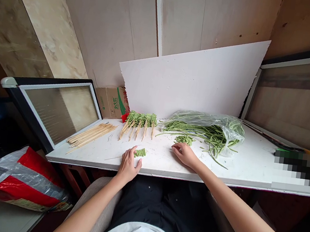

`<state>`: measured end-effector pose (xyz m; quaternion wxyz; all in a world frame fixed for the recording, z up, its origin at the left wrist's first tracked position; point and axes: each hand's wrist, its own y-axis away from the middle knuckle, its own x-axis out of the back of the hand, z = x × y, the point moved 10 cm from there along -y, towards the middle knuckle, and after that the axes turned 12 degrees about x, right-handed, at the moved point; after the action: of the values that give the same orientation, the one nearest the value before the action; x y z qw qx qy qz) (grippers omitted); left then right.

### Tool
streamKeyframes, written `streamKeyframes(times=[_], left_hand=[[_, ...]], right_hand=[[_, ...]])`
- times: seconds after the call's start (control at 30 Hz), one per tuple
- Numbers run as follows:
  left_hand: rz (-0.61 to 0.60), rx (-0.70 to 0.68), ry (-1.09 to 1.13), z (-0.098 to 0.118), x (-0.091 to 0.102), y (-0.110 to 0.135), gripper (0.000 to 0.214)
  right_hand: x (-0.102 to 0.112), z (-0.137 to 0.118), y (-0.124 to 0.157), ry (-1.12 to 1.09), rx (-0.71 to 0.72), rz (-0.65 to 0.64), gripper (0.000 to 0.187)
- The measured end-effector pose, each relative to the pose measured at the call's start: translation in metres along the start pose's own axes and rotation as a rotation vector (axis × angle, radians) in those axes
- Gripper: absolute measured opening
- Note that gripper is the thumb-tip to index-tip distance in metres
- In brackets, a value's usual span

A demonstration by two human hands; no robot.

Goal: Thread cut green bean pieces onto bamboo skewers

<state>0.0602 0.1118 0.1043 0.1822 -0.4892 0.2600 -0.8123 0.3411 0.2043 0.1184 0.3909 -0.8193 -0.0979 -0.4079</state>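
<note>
My left hand rests on the white table, fingers closed on a bamboo skewer that carries a short row of green bean pieces. My right hand lies further right, fingers curled down on the tabletop just below a small heap of cut bean pieces; what its fingertips hold is hidden. Finished bean skewers lie in a row behind my left hand. A clear plastic bag of long green beans sits behind my right hand.
A loose pile of bare bamboo skewers lies at the table's left. A glass-lidded chest stands left, a cardboard box behind it. A white board leans on the wall. A red and grey bag lies low left.
</note>
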Motion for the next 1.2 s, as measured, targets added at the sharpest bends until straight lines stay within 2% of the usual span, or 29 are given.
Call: streamKeyframes(times=[0.17, 0.57, 1.2], left_hand=[[-0.002, 0.013, 0.031, -0.002, 0.0, 0.001, 0.062], [-0.005, 0.0, -0.057, 0.005, -0.001, 0.001, 0.052], [-0.03, -0.024, -0.161, 0.014, -0.001, -0.004, 0.051]], right_hand=[[0.0, -0.001, 0.0, 0.015, 0.015, -0.003, 0.027], [-0.002, -0.005, -0.001, 0.044, 0.04, -0.014, 0.027], [-0.006, -0.003, -0.002, 0.055, 0.062, -0.018, 0.028]])
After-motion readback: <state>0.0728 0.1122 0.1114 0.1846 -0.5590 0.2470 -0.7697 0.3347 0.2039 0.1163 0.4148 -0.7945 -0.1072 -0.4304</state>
